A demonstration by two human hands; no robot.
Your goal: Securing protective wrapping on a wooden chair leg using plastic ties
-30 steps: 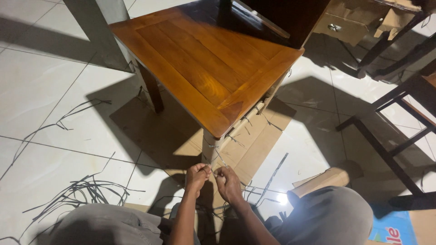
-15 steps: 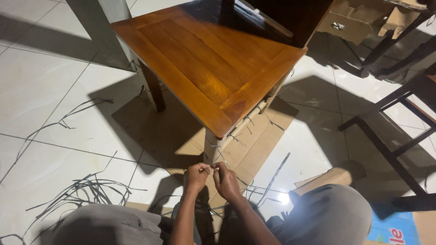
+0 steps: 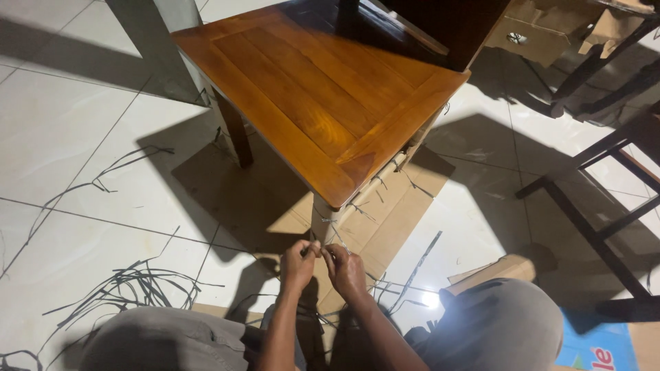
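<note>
A brown wooden chair (image 3: 323, 96) stands on flattened cardboard (image 3: 385, 213) in front of me. Its near front leg (image 3: 322, 223) is wrapped in pale cardboard tied with thin string. My left hand (image 3: 298, 264) and my right hand (image 3: 346, 271) are side by side at the foot of that leg, fingers pinched on a thin string (image 3: 333, 237) that runs up to the wrapping. My knees in grey trousers frame the hands on both sides.
Dark strap offcuts (image 3: 124, 288) litter the white tiled floor at left. A second dark chair frame (image 3: 598, 206) stands at right, with cardboard boxes (image 3: 543, 31) behind it. A loose cardboard piece (image 3: 495, 268) and a blue printed box (image 3: 595, 350) lie by my right knee.
Both hands have stayed together at the leg's base, shifting slightly right and working the string. The view has drifted a little, so the chair sits slightly further right.
</note>
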